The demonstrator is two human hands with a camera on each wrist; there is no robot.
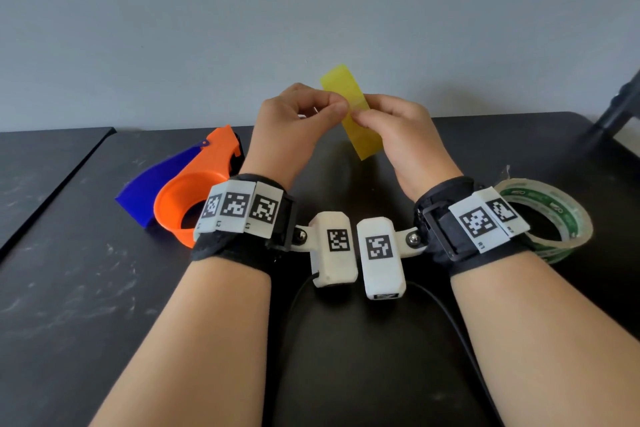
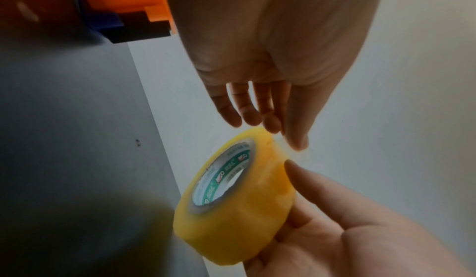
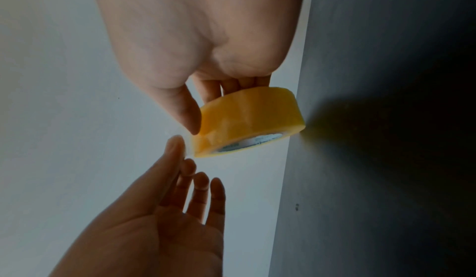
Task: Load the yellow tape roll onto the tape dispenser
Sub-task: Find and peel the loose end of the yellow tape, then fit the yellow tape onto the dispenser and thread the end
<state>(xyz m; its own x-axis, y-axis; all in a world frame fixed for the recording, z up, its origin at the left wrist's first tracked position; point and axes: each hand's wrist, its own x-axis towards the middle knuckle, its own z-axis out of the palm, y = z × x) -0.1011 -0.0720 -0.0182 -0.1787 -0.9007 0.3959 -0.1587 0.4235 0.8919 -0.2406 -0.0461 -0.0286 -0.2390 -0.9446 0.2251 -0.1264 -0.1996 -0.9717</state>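
The yellow tape roll point(image 1: 365, 140) is held up on edge above the black table point(image 1: 86, 288), in front of the grey wall. My right hand point(image 1: 367, 120) grips it, thumb on the outer face and fingers behind, as the right wrist view shows on the roll point(image 3: 247, 114). My left hand point(image 1: 341, 107) meets it from the left, and thumb and forefinger pinch at the roll's point(image 2: 270, 179) outer layer near its edge. The orange and blue tape dispenser point(image 1: 194, 191) lies on the table by my left wrist, with its round hub empty.
A clear tape roll point(image 1: 554, 218) with a green core lies flat on the table under my right wrist. A black cable point(image 1: 433, 305) runs toward me between my forearms. A dark stand point(image 1: 620, 107) leans in at the far right. A second dark tabletop point(image 1: 41, 163) adjoins on the left.
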